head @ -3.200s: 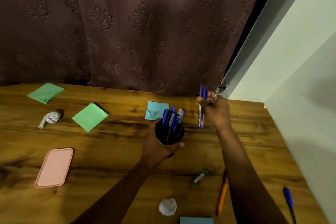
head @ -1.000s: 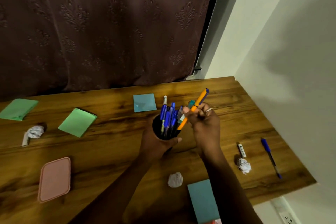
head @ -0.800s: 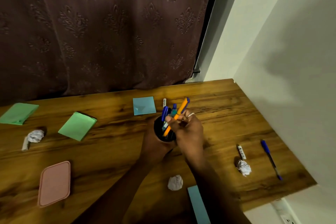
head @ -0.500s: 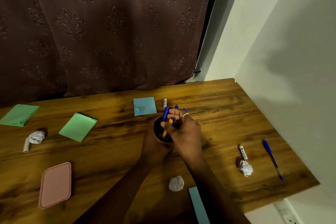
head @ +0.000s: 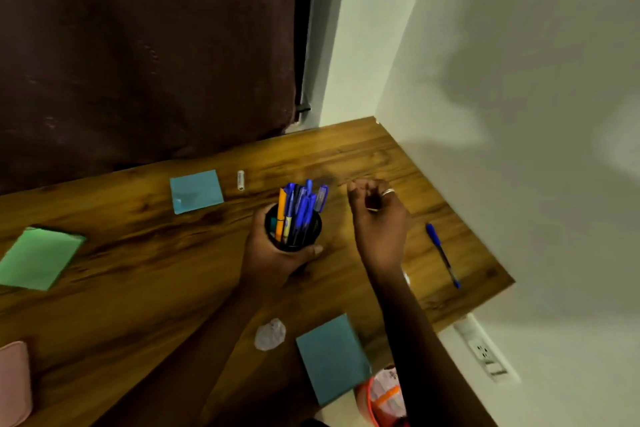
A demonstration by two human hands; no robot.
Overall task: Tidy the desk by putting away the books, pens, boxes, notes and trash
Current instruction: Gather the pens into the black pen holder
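Note:
My left hand (head: 273, 260) grips a black pen cup (head: 293, 230) just above the wooden desk (head: 138, 288). The cup holds several blue pens and one orange pen (head: 281, 210). To the right of the cup hovers my right hand (head: 377, 218), fingers loosely curled, nothing visible in it. A loose blue pen (head: 442, 255) lies near the desk's right edge. Blue notes sit behind the cup (head: 195, 191) and at the front edge (head: 332, 357). A paper ball (head: 270, 334) rests between my arms.
A green note (head: 38, 258) and a pink lid (head: 14, 383) lie at the left. A small white cap (head: 240, 179) sits near the back. The white wall bounds the desk on the right, a dark curtain behind. An orange bin (head: 381, 399) stands below the front edge.
My right hand dropped the orange pen into the cup, let go and drew back to the right. The view shifted to the right.

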